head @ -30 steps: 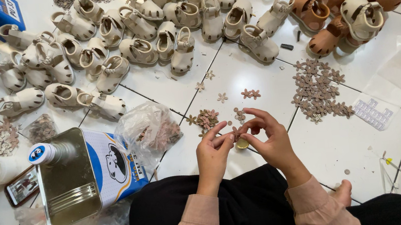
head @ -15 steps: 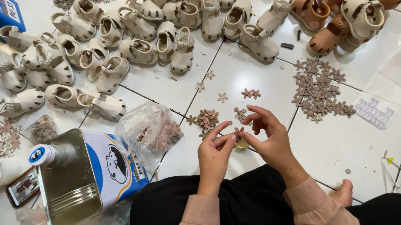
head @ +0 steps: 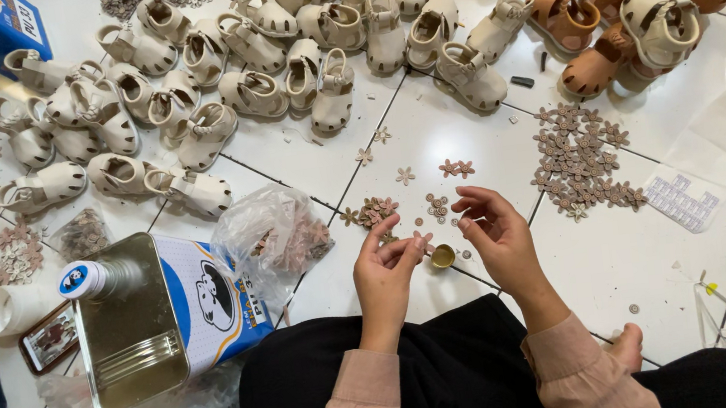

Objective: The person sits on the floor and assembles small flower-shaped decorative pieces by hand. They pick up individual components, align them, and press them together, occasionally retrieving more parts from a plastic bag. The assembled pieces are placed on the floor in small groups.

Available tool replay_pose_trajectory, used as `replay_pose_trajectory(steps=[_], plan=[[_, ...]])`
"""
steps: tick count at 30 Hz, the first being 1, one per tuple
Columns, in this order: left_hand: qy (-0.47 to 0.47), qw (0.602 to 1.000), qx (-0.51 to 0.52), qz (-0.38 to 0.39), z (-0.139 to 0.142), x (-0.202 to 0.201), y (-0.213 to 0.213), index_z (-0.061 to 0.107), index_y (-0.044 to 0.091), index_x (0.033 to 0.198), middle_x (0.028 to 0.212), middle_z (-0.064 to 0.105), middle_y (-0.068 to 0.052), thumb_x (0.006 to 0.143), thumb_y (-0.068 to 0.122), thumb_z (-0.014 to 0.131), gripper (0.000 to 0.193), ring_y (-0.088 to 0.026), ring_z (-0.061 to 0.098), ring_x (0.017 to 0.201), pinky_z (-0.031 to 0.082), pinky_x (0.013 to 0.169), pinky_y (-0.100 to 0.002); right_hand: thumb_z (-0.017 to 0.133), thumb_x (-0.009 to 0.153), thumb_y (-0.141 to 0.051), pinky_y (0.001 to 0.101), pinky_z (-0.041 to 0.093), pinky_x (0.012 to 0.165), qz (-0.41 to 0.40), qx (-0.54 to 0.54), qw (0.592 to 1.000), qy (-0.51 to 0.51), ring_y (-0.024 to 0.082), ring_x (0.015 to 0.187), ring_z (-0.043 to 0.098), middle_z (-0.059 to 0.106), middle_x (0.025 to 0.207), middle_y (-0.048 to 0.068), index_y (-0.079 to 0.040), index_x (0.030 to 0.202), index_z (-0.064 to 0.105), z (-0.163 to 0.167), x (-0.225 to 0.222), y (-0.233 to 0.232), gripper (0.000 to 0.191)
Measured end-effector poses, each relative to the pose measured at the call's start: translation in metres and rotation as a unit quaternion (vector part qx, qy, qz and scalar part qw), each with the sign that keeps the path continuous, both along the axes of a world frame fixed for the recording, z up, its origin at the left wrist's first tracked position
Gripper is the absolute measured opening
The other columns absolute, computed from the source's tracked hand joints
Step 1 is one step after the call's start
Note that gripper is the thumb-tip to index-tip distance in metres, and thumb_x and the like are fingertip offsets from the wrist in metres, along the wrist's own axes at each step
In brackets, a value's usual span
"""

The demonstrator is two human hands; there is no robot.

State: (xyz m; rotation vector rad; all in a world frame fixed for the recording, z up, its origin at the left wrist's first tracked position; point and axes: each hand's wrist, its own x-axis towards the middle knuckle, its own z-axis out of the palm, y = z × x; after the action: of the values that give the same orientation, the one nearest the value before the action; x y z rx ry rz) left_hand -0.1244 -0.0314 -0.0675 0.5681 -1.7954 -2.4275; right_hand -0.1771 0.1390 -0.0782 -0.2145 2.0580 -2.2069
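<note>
**Hands at work over small flower trims on tiled floor**

Since the earlier frames both hands are staying almost in place, the fingers closing slightly nearer each other. The left hand [head: 386,270] is pinching a small pinkish-brown flower-shaped trim piece [head: 422,241] between thumb and forefinger, its other fingers curled. The right hand [head: 499,239] is hovering half open at 3 o'clock of it, fingers bent; whether it is holding anything cannot be told. A small round brass-coloured cap [head: 443,257] is lying on the white floor tiles [head: 662,270] between the hands. A scattered pile of brown flower trims [head: 581,161] is lying at 2 o'clock, rows of cream children's sandals [head: 273,50] at 11 o'clock, a rectangular metal glue can [head: 157,314] at 9 o'clock.
</note>
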Motion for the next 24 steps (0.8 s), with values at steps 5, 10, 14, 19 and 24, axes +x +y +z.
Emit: replay_pose_trajectory(steps=[5,10,14,19,24], plan=[[0.01,0.999,0.043,0.015,-0.008,-0.001,-0.002,0.059,-0.004,0.138,0.092,0.077,-0.01,0.097,0.015,0.063,0.045,-0.014,0.072,0.085,0.06,0.08,-0.028,0.059,0.096,-0.002,0.0295,0.055,0.083,0.018,-0.004,0.999,-0.038,0.014,0.095,0.063,0.069,0.111,0.009,-0.001,0.134,0.06,-0.001,-0.002,0.001,0.038],[0.005,1.0,-0.021,-0.002,-0.007,0.001,0.0,0.056,0.001,0.135,0.093,0.077,-0.01,0.091,0.01,0.073,0.047,-0.013,0.074,0.089,0.059,0.084,-0.026,0.059,0.098,-0.005,0.0304,0.057,0.085,0.048,-0.028,0.997,-0.054,0.015,0.096,0.066,0.072,0.107,0.009,-0.001,0.133,0.061,0.005,0.001,-0.001,0.035],[0.014,0.998,-0.051,-0.021,0.0,0.001,0.002,0.057,0.002,0.135,0.095,0.076,-0.012,0.088,0.008,0.078,0.052,-0.013,0.073,0.09,0.059,0.084,-0.027,0.064,0.094,-0.003,0.0294,0.058,0.085,0.061,-0.039,0.993,-0.096,0.015,0.094,0.069,0.072,0.104,0.01,-0.001,0.132,0.06,0.01,0.003,-0.005,0.039],[-0.029,0.995,-0.089,-0.039,0.011,0.003,0.002,0.055,0.005,0.136,0.094,0.08,-0.017,0.085,0.011,0.078,0.057,-0.016,0.077,0.087,0.061,0.081,-0.028,0.073,0.089,0.001,0.0307,0.06,0.078,0.095,-0.08,0.986,-0.113,0.016,0.084,0.069,0.071,0.094,0.013,0.002,0.134,0.059,0.007,0.005,-0.005,0.047],[-0.07,0.983,-0.161,-0.06,0.009,0.0,0.005,0.03,0.014,0.156,0.112,0.075,-0.018,0.082,0.015,0.078,0.088,-0.023,0.075,0.105,0.061,0.087,-0.03,0.073,0.087,0.001,0.033,0.063,0.08,0.021,-0.013,0.99,-0.141,0.019,0.086,0.074,0.074,0.095,0.017,0.004,0.131,0.06,-0.006,-0.008,-0.006,0.046]])
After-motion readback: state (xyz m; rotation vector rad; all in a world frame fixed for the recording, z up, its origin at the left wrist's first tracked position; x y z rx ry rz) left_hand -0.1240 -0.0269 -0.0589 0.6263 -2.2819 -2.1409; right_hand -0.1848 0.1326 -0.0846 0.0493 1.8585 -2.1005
